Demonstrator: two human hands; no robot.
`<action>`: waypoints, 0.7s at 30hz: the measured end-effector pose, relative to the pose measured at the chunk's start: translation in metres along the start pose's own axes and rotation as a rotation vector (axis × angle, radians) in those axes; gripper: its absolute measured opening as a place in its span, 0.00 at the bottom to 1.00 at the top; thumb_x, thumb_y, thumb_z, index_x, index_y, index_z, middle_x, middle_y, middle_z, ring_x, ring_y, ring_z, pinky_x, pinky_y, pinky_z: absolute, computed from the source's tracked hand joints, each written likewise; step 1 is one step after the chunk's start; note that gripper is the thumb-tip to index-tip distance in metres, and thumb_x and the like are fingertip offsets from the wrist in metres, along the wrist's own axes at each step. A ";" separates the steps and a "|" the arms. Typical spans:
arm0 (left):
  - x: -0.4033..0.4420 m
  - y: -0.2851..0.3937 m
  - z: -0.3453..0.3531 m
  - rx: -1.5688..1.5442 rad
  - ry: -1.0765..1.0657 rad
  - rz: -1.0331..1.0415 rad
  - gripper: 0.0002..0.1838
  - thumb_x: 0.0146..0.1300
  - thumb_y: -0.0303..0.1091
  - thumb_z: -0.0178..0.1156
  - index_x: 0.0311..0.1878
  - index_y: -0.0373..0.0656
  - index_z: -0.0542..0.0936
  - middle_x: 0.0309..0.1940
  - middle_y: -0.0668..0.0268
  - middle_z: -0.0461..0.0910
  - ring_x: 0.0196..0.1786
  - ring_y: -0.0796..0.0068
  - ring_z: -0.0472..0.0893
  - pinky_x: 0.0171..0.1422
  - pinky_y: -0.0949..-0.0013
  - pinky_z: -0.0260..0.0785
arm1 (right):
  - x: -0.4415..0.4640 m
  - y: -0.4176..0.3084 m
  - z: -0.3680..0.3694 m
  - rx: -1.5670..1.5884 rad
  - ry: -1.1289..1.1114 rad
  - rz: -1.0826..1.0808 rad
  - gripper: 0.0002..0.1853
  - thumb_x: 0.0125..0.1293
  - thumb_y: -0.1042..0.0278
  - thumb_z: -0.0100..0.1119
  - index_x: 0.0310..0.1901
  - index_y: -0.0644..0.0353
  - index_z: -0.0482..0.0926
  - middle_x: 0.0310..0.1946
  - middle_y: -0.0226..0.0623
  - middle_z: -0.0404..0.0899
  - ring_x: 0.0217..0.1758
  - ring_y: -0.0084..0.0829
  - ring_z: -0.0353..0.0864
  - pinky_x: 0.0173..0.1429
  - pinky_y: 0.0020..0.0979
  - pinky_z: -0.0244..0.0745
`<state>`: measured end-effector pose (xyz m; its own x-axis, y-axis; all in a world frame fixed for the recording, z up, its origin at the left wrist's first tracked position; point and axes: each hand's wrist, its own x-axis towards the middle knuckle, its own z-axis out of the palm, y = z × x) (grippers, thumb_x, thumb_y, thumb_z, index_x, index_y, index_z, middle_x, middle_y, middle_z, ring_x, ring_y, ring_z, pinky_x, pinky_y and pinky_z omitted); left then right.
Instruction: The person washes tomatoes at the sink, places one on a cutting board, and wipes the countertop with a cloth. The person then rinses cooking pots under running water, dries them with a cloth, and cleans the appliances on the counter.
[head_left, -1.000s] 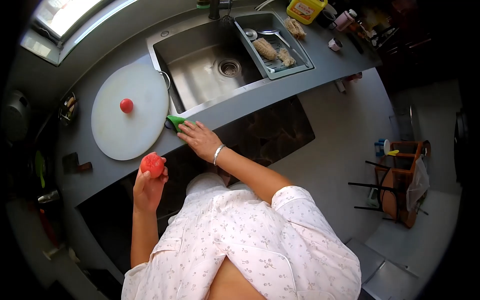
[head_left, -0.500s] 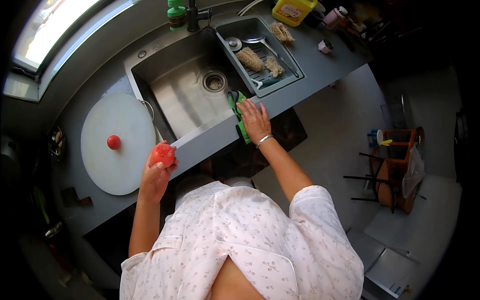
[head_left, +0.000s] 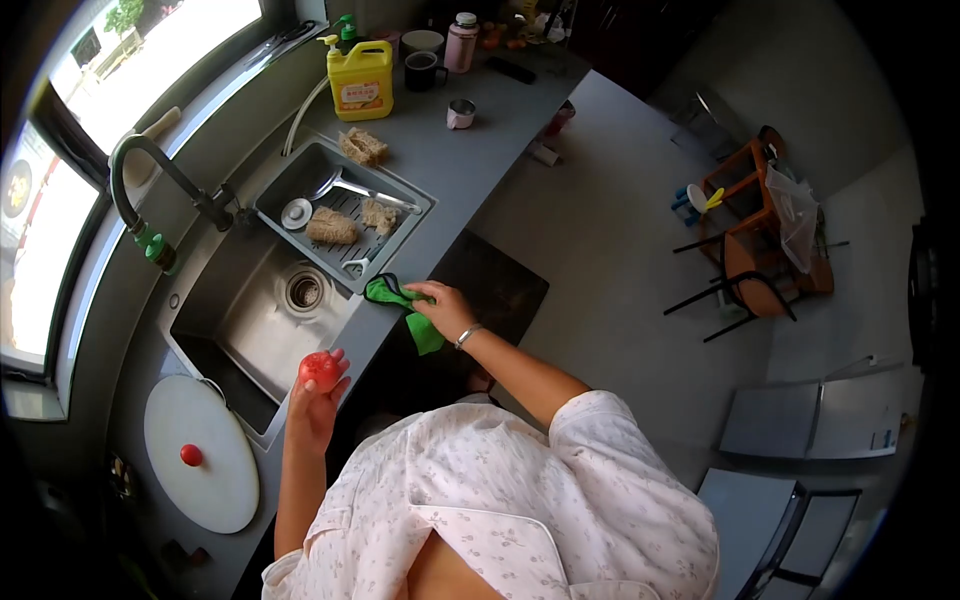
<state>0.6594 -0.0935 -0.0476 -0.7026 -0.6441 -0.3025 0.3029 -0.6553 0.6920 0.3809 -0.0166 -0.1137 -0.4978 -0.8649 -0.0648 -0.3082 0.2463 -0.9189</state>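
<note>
Two bare hands at the counter. Left hand: fingers and thumb closed around a tomato, raised near the front edge of the sink. Its flesh looks wet and soft, so it could slip, or bruise if squeezed. Right hand: fingers on a green cloth; whether they pinch or merely press it cannot be told. One flap appears to hang past the counter edge, so its weight could drag the cloth floorward should contact loosen. Farther left, a small tomato sits unsecured on a board; a knock could set it rolling. Materials: held tomato, glossy, uneven; cloth, limp, dark-bordered; small tomato, smooth, round; board, pale, disc-shaped; sink, brushed metal with a circular drain; tray, grey, ribbed, bearing coarse fibrous sponges; jug, yellow, handled, apparently plastic.
</note>
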 end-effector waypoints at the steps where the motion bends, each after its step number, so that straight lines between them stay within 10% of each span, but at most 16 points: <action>1: 0.014 -0.011 0.013 0.036 -0.056 -0.025 0.35 0.57 0.48 0.64 0.64 0.41 0.68 0.64 0.56 0.70 0.68 0.61 0.69 0.71 0.58 0.60 | -0.002 -0.003 -0.021 0.127 -0.038 0.015 0.20 0.57 0.69 0.66 0.54 0.53 0.81 0.47 0.36 0.81 0.52 0.30 0.79 0.59 0.29 0.72; 6: 0.081 -0.067 0.111 -0.051 -0.214 -0.146 0.35 0.57 0.47 0.65 0.65 0.42 0.67 0.64 0.60 0.69 0.68 0.63 0.68 0.72 0.60 0.59 | -0.025 -0.033 -0.100 0.057 -0.091 -0.274 0.27 0.51 0.71 0.68 0.56 0.55 0.77 0.52 0.41 0.78 0.56 0.38 0.78 0.62 0.33 0.72; 12: 0.134 -0.107 0.184 -0.100 -0.243 -0.225 0.34 0.57 0.47 0.65 0.64 0.45 0.67 0.61 0.64 0.71 0.66 0.66 0.69 0.71 0.57 0.58 | -0.027 0.000 -0.176 0.846 -0.219 0.020 0.29 0.60 0.86 0.54 0.66 0.65 0.65 0.63 0.34 0.70 0.66 0.24 0.69 0.70 0.27 0.63; 21: 0.191 -0.111 0.228 -0.018 -0.312 -0.186 0.37 0.53 0.51 0.67 0.61 0.37 0.70 0.58 0.61 0.73 0.61 0.68 0.72 0.70 0.62 0.59 | 0.004 0.045 -0.233 0.747 0.149 0.248 0.13 0.67 0.63 0.62 0.45 0.64 0.83 0.38 0.28 0.83 0.42 0.16 0.78 0.50 0.19 0.71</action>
<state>0.3452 -0.0542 -0.0326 -0.9086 -0.3637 -0.2052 0.1609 -0.7583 0.6317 0.1763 0.0931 -0.0651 -0.5999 -0.7427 -0.2975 0.4240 0.0202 -0.9054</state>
